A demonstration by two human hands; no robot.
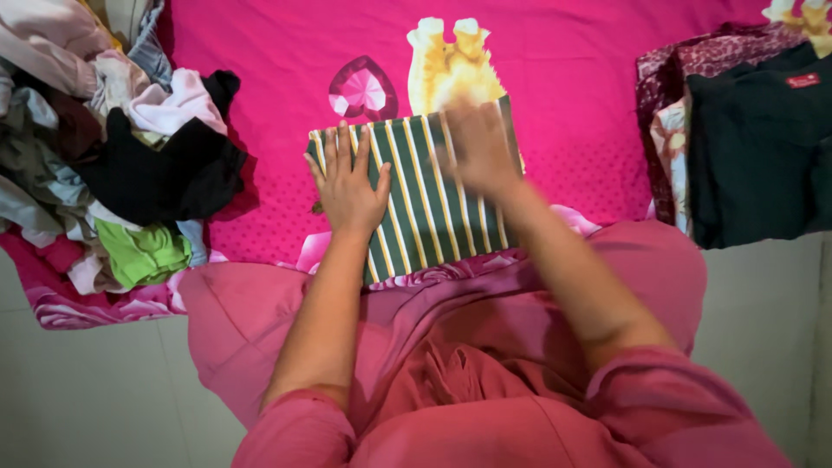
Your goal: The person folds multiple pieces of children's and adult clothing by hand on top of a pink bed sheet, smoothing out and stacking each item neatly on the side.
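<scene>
A: Where is the striped garment?

B: The folded green-and-white striped cloth lies on the pink bedsheet, right in front of the person's knees.

A: The hands?

B: Left hand rests flat on its left edge, fingers spread, gripping nothing. Right hand lies over the upper right corner; blurred, so its grip cannot be told.

A: Surroundings?

B: Loose heap of mixed clothes far left; stack of folded dark garments far right, both well apart from the cloth.
</scene>
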